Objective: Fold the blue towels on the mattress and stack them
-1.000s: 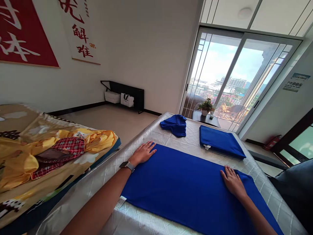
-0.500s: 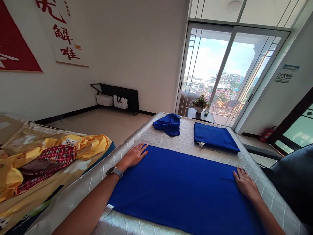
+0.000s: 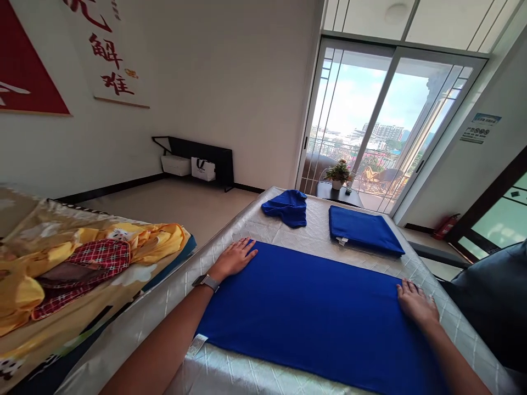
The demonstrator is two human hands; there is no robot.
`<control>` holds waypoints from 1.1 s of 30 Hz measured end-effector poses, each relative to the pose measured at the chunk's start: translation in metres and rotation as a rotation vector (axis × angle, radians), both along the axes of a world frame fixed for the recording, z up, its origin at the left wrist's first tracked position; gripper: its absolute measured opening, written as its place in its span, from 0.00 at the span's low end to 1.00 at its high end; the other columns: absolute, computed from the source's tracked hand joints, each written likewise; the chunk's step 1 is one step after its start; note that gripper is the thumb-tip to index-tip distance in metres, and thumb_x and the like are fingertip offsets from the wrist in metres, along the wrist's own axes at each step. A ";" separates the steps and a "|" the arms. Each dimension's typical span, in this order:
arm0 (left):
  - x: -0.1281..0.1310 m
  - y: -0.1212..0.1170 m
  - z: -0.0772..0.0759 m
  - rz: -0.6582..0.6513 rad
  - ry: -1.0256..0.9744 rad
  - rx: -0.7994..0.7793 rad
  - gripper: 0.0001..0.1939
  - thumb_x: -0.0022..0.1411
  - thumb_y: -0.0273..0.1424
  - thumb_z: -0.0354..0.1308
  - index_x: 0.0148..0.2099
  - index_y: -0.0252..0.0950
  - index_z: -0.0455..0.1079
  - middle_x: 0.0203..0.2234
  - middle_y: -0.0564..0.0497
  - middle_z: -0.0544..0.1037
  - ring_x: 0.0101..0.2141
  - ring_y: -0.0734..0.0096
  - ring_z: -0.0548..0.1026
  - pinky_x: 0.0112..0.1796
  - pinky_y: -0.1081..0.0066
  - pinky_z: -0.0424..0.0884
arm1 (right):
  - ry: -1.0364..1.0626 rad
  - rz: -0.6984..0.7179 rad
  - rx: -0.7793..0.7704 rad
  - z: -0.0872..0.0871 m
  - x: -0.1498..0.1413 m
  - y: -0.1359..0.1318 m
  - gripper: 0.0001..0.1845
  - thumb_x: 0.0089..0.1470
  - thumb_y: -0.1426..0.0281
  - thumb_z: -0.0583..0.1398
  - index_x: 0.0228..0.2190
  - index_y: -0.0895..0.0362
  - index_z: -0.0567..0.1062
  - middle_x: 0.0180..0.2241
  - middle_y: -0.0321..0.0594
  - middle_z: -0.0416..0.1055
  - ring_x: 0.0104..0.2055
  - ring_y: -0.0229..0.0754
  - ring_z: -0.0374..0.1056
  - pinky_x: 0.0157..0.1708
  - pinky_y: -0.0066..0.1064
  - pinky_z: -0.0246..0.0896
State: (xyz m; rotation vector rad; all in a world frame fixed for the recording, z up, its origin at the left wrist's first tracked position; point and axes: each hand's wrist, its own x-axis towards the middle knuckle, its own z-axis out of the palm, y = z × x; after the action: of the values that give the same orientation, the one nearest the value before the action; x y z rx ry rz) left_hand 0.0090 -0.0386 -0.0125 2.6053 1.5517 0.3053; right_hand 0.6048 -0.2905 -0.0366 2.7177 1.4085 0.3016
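A blue cloth (image 3: 317, 312) lies flat on the pale quilted mattress (image 3: 247, 373), folded into a long rectangle. A white label (image 3: 197, 345) sticks out at its near left corner. My left hand (image 3: 235, 258), a watch at the wrist, rests flat on the cloth's far left corner with its fingers stretched out. At the far right corner, my right hand (image 3: 416, 302) lies palm down with fingers extended on the edge. Beyond the cloth are a small crumpled blue cloth (image 3: 288, 208) and a neatly folded blue cloth (image 3: 364, 230) with a white tag.
Left of the mattress is another bed with yellow bedding (image 3: 152, 236) and a red plaid cloth (image 3: 99, 255). A potted plant (image 3: 338, 173) stands on a dark table before the sliding glass door. A black leather seat (image 3: 494, 291) borders the right side.
The view has shifted slightly, so the cloth and my left hand appear a little further right. Both hands stay flat on the far corners of the cloth.
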 end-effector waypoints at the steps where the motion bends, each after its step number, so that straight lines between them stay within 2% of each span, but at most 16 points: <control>1: 0.002 -0.001 0.001 0.017 -0.005 0.000 0.35 0.74 0.52 0.38 0.73 0.37 0.54 0.71 0.42 0.54 0.70 0.55 0.51 0.67 0.52 0.46 | -0.038 -0.035 -0.017 0.006 -0.011 0.005 0.33 0.64 0.66 0.41 0.63 0.62 0.67 0.68 0.55 0.58 0.70 0.58 0.53 0.66 0.60 0.46; 3: 0.006 -0.004 0.002 0.052 -0.025 0.007 0.36 0.73 0.53 0.38 0.72 0.37 0.56 0.71 0.42 0.55 0.70 0.55 0.52 0.68 0.52 0.44 | -0.096 -0.044 -0.029 0.020 -0.046 0.019 0.32 0.62 0.71 0.43 0.63 0.64 0.68 0.68 0.55 0.57 0.71 0.57 0.50 0.68 0.57 0.40; 5: 0.010 -0.007 0.001 0.062 -0.050 0.023 0.37 0.73 0.54 0.38 0.72 0.37 0.58 0.71 0.42 0.56 0.70 0.55 0.52 0.68 0.53 0.43 | -0.106 0.066 -0.004 0.034 -0.096 0.035 0.32 0.63 0.72 0.43 0.64 0.65 0.65 0.69 0.54 0.56 0.71 0.55 0.49 0.69 0.52 0.37; 8: 0.015 -0.010 -0.001 0.027 -0.086 0.041 0.37 0.72 0.55 0.39 0.71 0.38 0.58 0.71 0.42 0.57 0.70 0.54 0.52 0.68 0.53 0.44 | 0.070 0.301 0.003 0.048 -0.181 0.058 0.34 0.68 0.62 0.40 0.69 0.62 0.57 0.71 0.47 0.52 0.73 0.48 0.45 0.70 0.44 0.36; 10: 0.016 -0.011 -0.003 0.012 -0.097 0.045 0.37 0.72 0.55 0.40 0.72 0.38 0.58 0.71 0.42 0.56 0.70 0.54 0.52 0.68 0.52 0.45 | 0.225 0.463 -0.013 0.052 -0.230 0.069 0.37 0.68 0.55 0.38 0.70 0.60 0.52 0.72 0.42 0.45 0.74 0.46 0.39 0.71 0.43 0.33; 12: 0.016 -0.011 -0.004 0.014 -0.090 0.041 0.37 0.72 0.55 0.39 0.72 0.37 0.57 0.71 0.41 0.55 0.70 0.53 0.52 0.67 0.52 0.46 | 0.349 0.558 -0.038 0.054 -0.264 0.076 0.40 0.68 0.50 0.36 0.71 0.59 0.49 0.73 0.40 0.41 0.75 0.46 0.35 0.71 0.44 0.30; 15: 0.015 -0.009 -0.004 0.020 -0.076 0.028 0.37 0.72 0.55 0.38 0.72 0.37 0.57 0.71 0.41 0.54 0.70 0.53 0.51 0.67 0.52 0.47 | 0.460 0.591 -0.072 0.052 -0.286 0.081 0.42 0.67 0.48 0.35 0.72 0.58 0.47 0.74 0.39 0.38 0.75 0.47 0.31 0.71 0.46 0.27; 18: 0.014 -0.008 -0.004 0.015 -0.075 0.021 0.37 0.72 0.55 0.39 0.72 0.37 0.56 0.72 0.42 0.54 0.70 0.53 0.51 0.67 0.51 0.46 | 0.479 0.574 -0.073 0.048 -0.279 0.080 0.42 0.67 0.47 0.36 0.72 0.58 0.45 0.74 0.39 0.37 0.75 0.47 0.30 0.71 0.46 0.25; 22: 0.013 -0.007 -0.003 0.012 -0.060 0.007 0.38 0.72 0.55 0.38 0.73 0.37 0.55 0.72 0.43 0.54 0.71 0.52 0.50 0.68 0.51 0.46 | 0.443 0.510 -0.077 0.044 -0.244 0.071 0.43 0.67 0.46 0.35 0.72 0.60 0.46 0.74 0.40 0.37 0.75 0.46 0.31 0.71 0.44 0.26; 27: 0.013 -0.006 -0.001 0.013 -0.046 -0.007 0.39 0.72 0.56 0.37 0.73 0.37 0.54 0.72 0.43 0.53 0.71 0.52 0.49 0.68 0.51 0.46 | 0.366 0.388 -0.085 0.032 -0.177 0.048 0.42 0.67 0.48 0.35 0.72 0.60 0.45 0.74 0.39 0.39 0.75 0.44 0.31 0.72 0.44 0.27; 33: 0.012 -0.002 -0.004 0.006 -0.010 0.010 0.39 0.72 0.56 0.37 0.73 0.37 0.54 0.72 0.42 0.53 0.70 0.52 0.50 0.67 0.50 0.48 | 0.272 0.238 -0.077 0.008 -0.088 0.017 0.41 0.66 0.50 0.36 0.71 0.61 0.46 0.74 0.41 0.40 0.75 0.46 0.34 0.72 0.44 0.30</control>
State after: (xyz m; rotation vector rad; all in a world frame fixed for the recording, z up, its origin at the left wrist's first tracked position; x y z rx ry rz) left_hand 0.0207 -0.0404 -0.0164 2.6033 1.5587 0.3277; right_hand 0.5164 -0.2736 -0.0282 2.6065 1.7759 -0.1158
